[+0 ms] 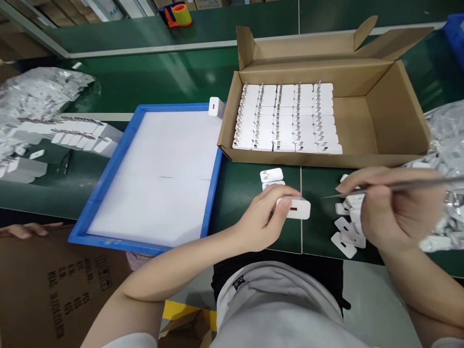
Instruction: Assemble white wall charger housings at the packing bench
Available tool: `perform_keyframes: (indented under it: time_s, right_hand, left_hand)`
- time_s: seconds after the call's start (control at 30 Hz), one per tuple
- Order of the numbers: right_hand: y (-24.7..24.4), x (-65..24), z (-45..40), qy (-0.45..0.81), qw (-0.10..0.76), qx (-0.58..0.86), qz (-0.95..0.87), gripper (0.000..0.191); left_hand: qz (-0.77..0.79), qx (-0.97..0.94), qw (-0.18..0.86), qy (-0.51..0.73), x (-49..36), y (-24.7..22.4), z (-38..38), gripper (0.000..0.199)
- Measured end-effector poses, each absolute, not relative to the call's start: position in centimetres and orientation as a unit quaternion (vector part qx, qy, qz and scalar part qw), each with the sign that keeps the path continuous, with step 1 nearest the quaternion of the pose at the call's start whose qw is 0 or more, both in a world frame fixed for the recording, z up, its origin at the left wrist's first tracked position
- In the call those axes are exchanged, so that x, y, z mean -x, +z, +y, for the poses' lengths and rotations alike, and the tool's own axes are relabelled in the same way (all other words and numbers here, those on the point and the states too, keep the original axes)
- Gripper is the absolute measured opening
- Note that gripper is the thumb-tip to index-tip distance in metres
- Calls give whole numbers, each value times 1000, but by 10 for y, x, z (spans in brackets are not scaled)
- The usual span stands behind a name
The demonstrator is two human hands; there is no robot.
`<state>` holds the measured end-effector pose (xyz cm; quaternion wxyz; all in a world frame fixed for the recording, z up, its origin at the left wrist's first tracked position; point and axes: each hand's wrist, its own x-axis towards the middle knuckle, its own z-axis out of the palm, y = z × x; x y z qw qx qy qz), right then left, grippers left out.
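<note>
My left hand [263, 217] grips a white charger [300, 209], its face with a dark red slot turned towards me. In my right hand [395, 208] is a thin pointed metal tool [406, 185], its tip pointing left, a short way right of the charger and not touching it. Flat white cover pieces [344, 244] lie below and beside my right hand, partly hidden by it. Two white pieces [271, 175] rest on the green table behind my left hand. An open cardboard box [393, 113] holds rows of white chargers with metal prongs [286, 116] in its left part.
A blue-rimmed white tray [159, 174] has a single charger [216, 107] at its upper right corner. Chargers [83, 135] and a plastic bag of parts [43, 89] are on the left, more bagged parts [449, 145] on the right. Another person's hand [31, 230] touches a carton [54, 285].
</note>
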<state>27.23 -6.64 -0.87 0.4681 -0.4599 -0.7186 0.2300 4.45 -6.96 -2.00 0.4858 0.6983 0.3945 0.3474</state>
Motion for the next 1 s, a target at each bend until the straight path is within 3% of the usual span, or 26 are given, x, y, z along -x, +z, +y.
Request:
perform_keyframes:
  time_s: [0.07,0.23,0.33,0.43,0.57,0.63,0.8,0.9,1.0]
  right_hand:
    - [-13,-272,-57,176,385,513,-747,12]
    - [-34,-263,-42,103,-24,557,-824,19]
    - [-41,-258,-41,107,-112,553,-818,20]
    - [-40,-258,-42,92,-21,537,-839,18]
    - [-33,-259,-47,67,349,383,-852,27]
    - [-32,-257,-52,120,443,285,-841,35]
    - [-35,-244,-67,286,489,315,-762,40]
    - [-33,-238,-70,442,458,378,-672,34]
    - [-30,-236,-69,522,426,390,-628,32]
  left_hand:
    - [403,-684,499,347,-44,-20,-70,40]
    - [406,-657,524,360,-41,-20,-71,43]
    - [404,-657,520,367,-40,-19,-71,43]
    - [406,-658,509,378,-40,-19,-71,41]
    - [403,-665,496,387,-40,-20,-71,39]
    - [397,-668,497,386,-40,-21,-71,38]
    - [372,-679,490,401,-41,-20,-71,36]
    - [370,-681,487,402,-42,-20,-71,36]
    - [368,-683,479,411,-42,-20,-70,35]
